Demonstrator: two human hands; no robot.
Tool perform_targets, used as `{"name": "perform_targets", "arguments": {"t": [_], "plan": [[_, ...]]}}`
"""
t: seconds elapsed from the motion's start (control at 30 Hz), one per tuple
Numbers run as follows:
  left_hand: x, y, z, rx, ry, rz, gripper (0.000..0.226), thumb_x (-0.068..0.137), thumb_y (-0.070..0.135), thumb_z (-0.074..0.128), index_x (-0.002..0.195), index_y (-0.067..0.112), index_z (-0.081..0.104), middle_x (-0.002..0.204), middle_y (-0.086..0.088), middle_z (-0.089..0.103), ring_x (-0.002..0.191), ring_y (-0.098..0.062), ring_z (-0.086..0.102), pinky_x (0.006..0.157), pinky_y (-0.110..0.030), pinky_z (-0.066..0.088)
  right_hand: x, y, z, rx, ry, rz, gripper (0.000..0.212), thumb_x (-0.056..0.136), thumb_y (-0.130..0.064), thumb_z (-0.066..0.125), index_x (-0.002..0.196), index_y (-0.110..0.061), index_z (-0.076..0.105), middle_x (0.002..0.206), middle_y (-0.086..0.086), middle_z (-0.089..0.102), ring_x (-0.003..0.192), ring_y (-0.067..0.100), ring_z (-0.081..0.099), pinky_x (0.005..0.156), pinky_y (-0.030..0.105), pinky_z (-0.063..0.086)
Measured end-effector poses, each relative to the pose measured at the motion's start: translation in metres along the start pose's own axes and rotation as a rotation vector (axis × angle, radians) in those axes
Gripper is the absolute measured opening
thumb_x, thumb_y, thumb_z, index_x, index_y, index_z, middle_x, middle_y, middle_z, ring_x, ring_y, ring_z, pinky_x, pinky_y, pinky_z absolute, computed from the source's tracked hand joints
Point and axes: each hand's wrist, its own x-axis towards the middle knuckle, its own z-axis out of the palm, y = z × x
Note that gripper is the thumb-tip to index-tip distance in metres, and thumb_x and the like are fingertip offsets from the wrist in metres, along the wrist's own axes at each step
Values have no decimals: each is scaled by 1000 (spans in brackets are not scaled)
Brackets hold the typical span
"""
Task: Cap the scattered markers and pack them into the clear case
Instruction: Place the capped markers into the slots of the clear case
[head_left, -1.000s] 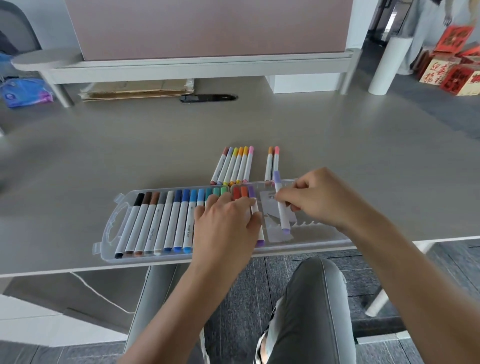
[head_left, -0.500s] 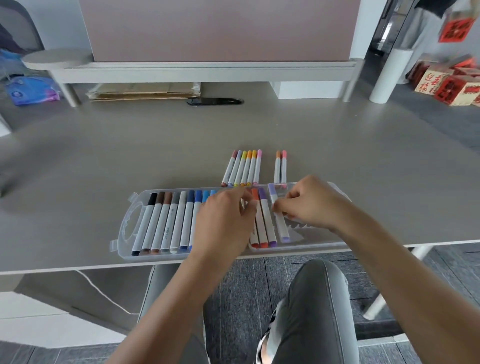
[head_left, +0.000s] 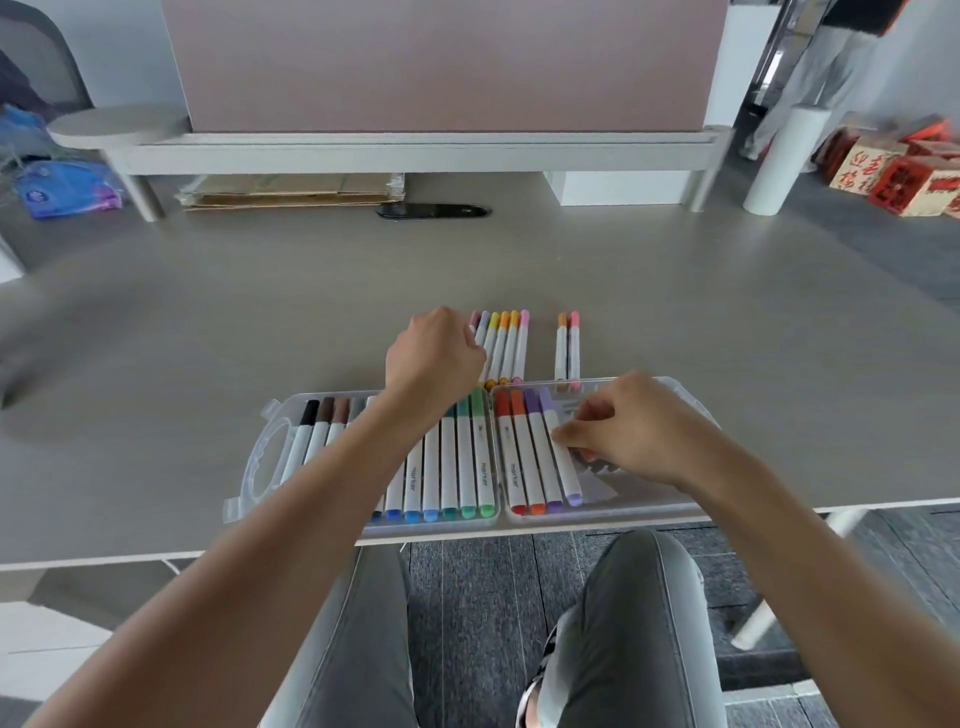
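Grey counter (head_left: 208, 322), wide; the clear case (head_left: 260, 457) serves as landmark, lying at the counter's near edge, lid open, handle end to the left

Behind the case, far edge of counter: pink panel (head_left: 441, 62) on a pale shelf rail, flat cardboard (head_left: 291, 189) under the rail, dark oval grommet (head_left: 434, 211)

Case, left half: capped markers side by side, black and brown caps at the left end, blues and greens (head_left: 467, 457) toward the middle divider; the left forearm crosses over this row and hides part of it. Case, right half: four markers just right of the divider – red, orange, purple, lilac (head_left: 558, 457)

Just behind the case on the counter: row of loose markers (head_left: 506, 348) with pastel and yellow-orange caps; a pair (head_left: 568, 348), orange and pink caps, a little to the right of that row, apart from it

Left hand (head_left: 434, 358) behind the case at the left end of the loose row, fingers curled down; whether they grip a marker, cannot tell

Right hand (head_left: 623, 431) over the case's right half, fingertips pinching the lilac marker at mid-barrel
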Motion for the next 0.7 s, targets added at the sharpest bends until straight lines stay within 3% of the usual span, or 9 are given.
{"name": "perform_targets", "arguments": {"t": [0.27,0.47,0.53,0.6,0.7], "plan": [[19,7,9,62,-12,-17,10,86,13,57,86,14,66,81,-5,67,71,-24,62,57,-31,46,6,10,4,-61,28,-37,26,91,-42,77,72,-24,76,65,-12,74,61,6,71,66,29,54],[24,12,8,85,-14,-17,17,88,8,56,73,15,59,73,-5,60,65,-22,57,50,-28,36,9,15,3,-46,33,-47,31,91,-45,76,70,-22,75,64,-12,74,63,8,71,73,34,57],[28,11,10,96,-16,-19,13,89,11,57,77,13,63,73,-5,61,63,-20,57,49,-27,36,12,20,0,-23,70,-40,34,92,-46,73,69,-21,73,57,-13,70,53,1,64,65,30,52],[32,10,12,109,-30,-24,11,90,17,61,82,12,66,75,-5,65,63,-20,60,49,-27,38,18,24,-5,2,140,-60,37,93,-46,72,68,-20,72,56,-6,69,41,3,54,56,31,49],[37,10,15,149,-48,-35,13,91,26,65,87,14,66,77,-4,65,66,-21,63,51,-29,42,26,23,-13,45,200,-108,37,93,-45,72,71,-16,73,67,9,73,43,11,46,51,30,43]]}}
